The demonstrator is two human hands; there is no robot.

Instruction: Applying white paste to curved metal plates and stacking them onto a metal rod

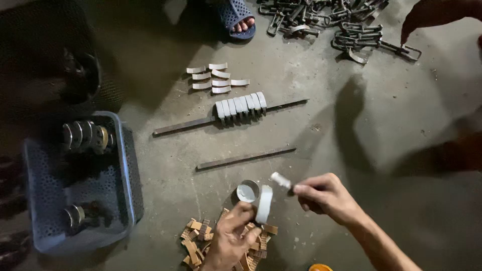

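Observation:
My left hand (232, 236) holds a curved grey metal shoe (264, 204) upright over a pile of brown lining pieces (201, 241). My right hand (324, 194) pinches a small brush (281, 180) whose white tip points at the shoe. A small round open tin of whitish glue (247, 191) sits on the concrete floor just behind the shoe.
Several curved shoes (241, 105) lean in a row on a long flat metal bar (191, 124); more lie loose (213, 78) behind. A second bar (246, 158) lies nearer. A blue basket (128, 175) with round metal parts stands left. Metal brackets (351, 30), another person's sandalled foot (238, 20) and hand (427, 17) are far.

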